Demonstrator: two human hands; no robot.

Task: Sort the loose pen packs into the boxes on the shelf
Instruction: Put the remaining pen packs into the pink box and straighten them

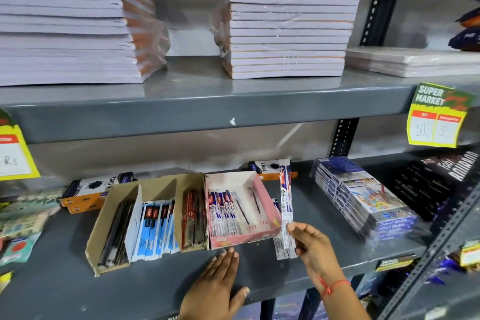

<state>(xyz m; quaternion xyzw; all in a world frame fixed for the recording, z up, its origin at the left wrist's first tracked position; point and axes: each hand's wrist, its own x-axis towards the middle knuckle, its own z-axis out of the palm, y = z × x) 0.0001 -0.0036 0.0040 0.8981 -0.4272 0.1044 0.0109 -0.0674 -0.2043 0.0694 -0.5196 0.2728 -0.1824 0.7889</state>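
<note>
My right hand (315, 247) pinches the lower end of a white and blue pen pack (285, 197), held upright just right of the pink box (267, 200). Two more loose pen packs (280, 251) lie on the shelf beside that box, partly behind my hand. The pink box holds several matching white and blue packs on its left side and two loose pens. My left hand (217, 286) rests flat on the grey shelf (65, 280), fingers together, fingertips near the pink box's front edge. A brown cardboard box (104, 226) to the left holds black pens, blue packs and red packs in separate sections.
Orange and white boxes (88, 189) lie behind the cardboard box. Wrapped colour-pencil packs (363, 195) and black packets (436, 179) sit to the right. Notebook stacks (288, 31) fill the upper shelf. Yellow price tags (439, 117) hang from its edge.
</note>
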